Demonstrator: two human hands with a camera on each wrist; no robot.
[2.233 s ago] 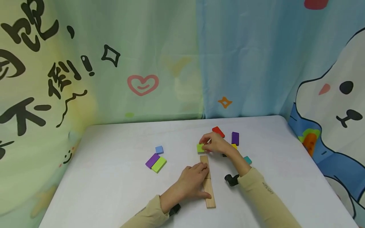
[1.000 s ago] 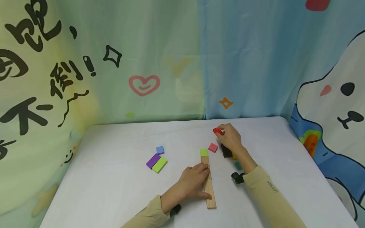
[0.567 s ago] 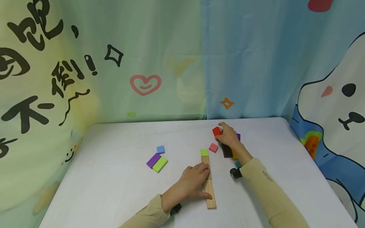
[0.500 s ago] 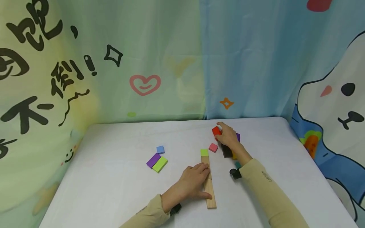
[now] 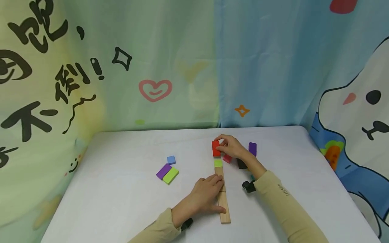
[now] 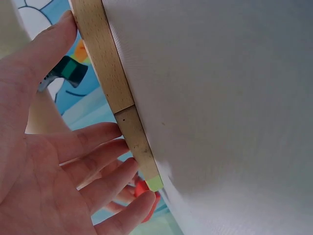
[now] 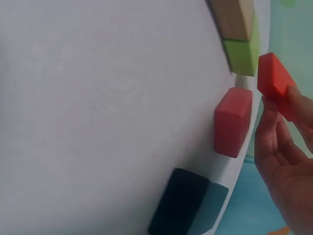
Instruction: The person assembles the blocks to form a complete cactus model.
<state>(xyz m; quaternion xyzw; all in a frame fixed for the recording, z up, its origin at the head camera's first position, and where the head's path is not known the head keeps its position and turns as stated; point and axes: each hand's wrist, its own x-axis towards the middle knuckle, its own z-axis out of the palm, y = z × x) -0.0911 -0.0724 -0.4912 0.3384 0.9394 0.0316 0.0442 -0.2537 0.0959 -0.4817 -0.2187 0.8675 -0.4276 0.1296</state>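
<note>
Two wooden blocks (image 5: 225, 217) lie end to end in a row pointing away from me, with a small lime-green block (image 5: 217, 163) at the far end. My left hand (image 5: 204, 194) rests along their left side, fingers extended; in the left wrist view its thumb and fingertips touch the wood. A red block (image 5: 215, 148) is pinched between the thumb and fingers of my right hand (image 5: 233, 148), just beyond the lime-green one. In the right wrist view a gap shows between the red block and the lime-green block. A pinkish-red block (image 7: 232, 122) lies close by, partly behind the right hand in the head view.
Right of the row are a black block (image 5: 241, 164) and a purple block (image 5: 252, 148), partly covered by the right forearm. A blue block (image 5: 171, 159), a purple block (image 5: 163, 171) and a lime-green block (image 5: 170, 175) sit together at left. Curtains hang behind the table.
The right hand placed the small lime-green block at the row's end, let go, then took the red block from the back right and brought it left. The left hand has stayed put.
</note>
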